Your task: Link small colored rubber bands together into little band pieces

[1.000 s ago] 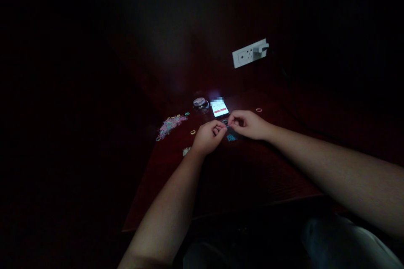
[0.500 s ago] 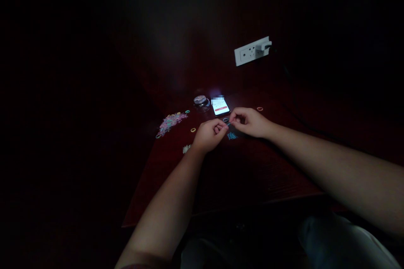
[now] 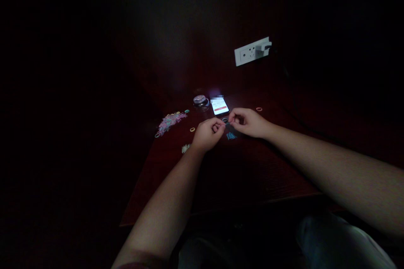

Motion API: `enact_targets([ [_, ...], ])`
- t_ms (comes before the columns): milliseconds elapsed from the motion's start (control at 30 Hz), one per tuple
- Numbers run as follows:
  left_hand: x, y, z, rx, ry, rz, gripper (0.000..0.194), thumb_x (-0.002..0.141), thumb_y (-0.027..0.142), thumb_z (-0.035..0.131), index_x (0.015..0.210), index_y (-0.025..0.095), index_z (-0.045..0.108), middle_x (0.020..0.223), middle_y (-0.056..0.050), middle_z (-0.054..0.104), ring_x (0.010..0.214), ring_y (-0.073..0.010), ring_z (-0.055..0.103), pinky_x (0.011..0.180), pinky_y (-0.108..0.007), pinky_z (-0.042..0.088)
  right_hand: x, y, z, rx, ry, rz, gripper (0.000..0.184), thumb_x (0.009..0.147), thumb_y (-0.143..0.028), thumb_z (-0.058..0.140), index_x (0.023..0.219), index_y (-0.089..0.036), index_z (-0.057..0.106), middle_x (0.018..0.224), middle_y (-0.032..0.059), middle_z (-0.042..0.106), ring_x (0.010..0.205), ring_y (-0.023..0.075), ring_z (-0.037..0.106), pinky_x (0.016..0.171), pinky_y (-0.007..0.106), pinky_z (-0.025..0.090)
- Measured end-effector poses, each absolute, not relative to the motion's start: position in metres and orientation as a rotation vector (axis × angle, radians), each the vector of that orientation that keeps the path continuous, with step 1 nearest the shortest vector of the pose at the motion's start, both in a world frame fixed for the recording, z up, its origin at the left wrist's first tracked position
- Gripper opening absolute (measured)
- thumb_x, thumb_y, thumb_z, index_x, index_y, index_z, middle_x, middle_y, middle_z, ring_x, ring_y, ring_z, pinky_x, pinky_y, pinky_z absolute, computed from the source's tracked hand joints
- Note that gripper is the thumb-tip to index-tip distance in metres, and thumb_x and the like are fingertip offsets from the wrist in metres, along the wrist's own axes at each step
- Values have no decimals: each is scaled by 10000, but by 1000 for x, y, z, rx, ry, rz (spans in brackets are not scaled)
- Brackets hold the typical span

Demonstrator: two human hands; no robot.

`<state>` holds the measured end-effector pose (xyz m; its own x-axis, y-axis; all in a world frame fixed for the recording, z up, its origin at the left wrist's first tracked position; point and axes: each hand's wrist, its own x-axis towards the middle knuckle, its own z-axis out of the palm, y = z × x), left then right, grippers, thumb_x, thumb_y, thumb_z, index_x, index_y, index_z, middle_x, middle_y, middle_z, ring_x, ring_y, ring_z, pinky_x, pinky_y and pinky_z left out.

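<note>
**Gripped a blue strand (image 3: pixel 227 124) in near-darkness**

Pinched it between the fingertips of the left hand (image 3: pixel 206 135) and the right hand (image 3: pixel 251 123), with thumb and finger drawn narrow on each side and only a slim gap between the two. Could not tell the strand's full shape, too small and dim. Held both hands over a dark red table (image 3: pixel 240 176), with a grey ring (image 3: pixel 224 119) just beyond the fingertips and a pile of blue bands (image 3: pixel 231 136) just on the near side. Faced a lit phone (image 3: pixel 220 107) past the ring, with a lidded jar (image 3: pixel 201 102) close to its left. Had a heap of mixed bands (image 3: pixel 170 122), largely pink and green, toward the table's left edge, well apart from the hands. Set the left wrist beside a pale pile (image 3: pixel 185 148), partly hidden, with a yellow band (image 3: pixel 192 129) near the knuckles. Showed also a reddish band (image 3: pixel 259 109) beyond the right hand and, on the wall, a white socket (image 3: pixel 244 55) with a plug (image 3: pixel 264 47) inserted.
</note>
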<state>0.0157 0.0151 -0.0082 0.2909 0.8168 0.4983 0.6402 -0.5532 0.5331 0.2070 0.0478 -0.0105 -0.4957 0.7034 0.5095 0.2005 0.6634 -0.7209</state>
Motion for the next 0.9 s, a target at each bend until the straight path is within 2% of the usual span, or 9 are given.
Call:
enact_targets([
  [400,16,16,-10,2278,1306,1141,131,808,232,578,835,140,667,733,-20,642,617,-84,524,594,-192,433,207,46,-10,-706,-2065,770,74,762,-200,567,791,-134,582,620,-19,483,539,90,415,498,223,334],
  [633,17,17,-13,2259,1288,1183,156,813,242,586,909,142,656,779,-31,651,640,-85,544,613,-195,453,207,47,-11,-711,-2071,764,97,760,-219,573,794,-130,594,615,-17,486,542,91,417,504,221,336],
  [900,18,17,-13,2273,1254,1183,108,810,231,581,835,139,633,757,-26,635,636,-82,531,609,-192,445,208,46,-10,-738,-2063,756,100,755,-230,583,793,-137,589,618,-16,490,547,96,427,508,223,337],
])
